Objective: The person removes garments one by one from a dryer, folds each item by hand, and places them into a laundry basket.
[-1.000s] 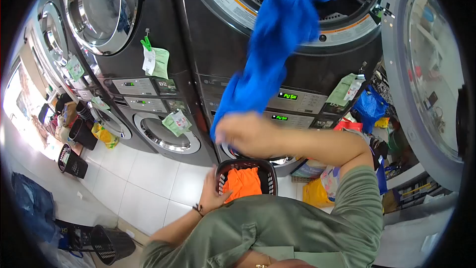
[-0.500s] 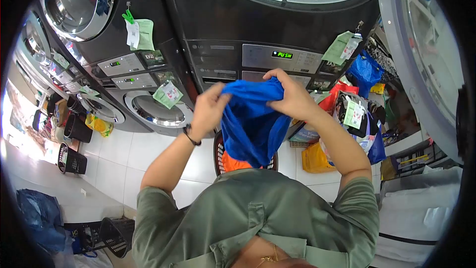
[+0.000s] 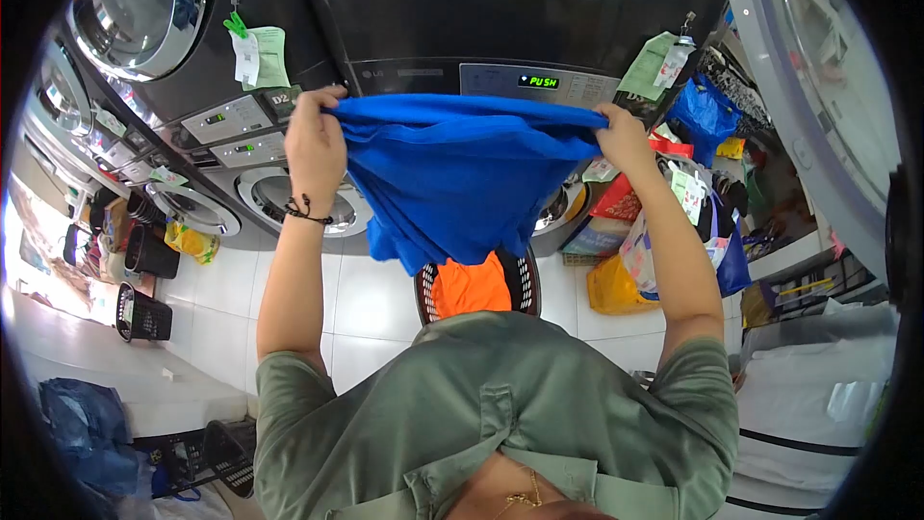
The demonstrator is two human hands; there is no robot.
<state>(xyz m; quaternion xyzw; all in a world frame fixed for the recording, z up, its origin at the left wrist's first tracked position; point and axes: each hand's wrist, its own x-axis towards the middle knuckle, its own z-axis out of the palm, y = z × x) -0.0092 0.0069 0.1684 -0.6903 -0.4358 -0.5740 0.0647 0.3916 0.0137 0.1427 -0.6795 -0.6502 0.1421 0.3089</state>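
Left hand (image 3: 316, 149), right hand (image 3: 624, 143): grip closed on blue cloth (image 3: 462, 169), top edge spread | basket (image 3: 526, 287) below | floor tiles (image 3: 371, 303) flank it

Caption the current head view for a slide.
Two hands, left and right, stretch a blue garment above a basket holding orange cloth.

Place: a laundry shop around me
Equipment: dark stacked machines (image 3: 385, 24) with round glass doors (image 3: 144, 5), ahead and to my left
Readout: lit "PUSH" display (image 3: 539, 83) facing me
Paperwork: green slips (image 3: 272, 56) hung on their fronts
Laundry: black basket (image 3: 528, 291) of clothes before me, filled bags (image 3: 616, 286) to my right
Underfoot: white tiles (image 3: 364, 303)
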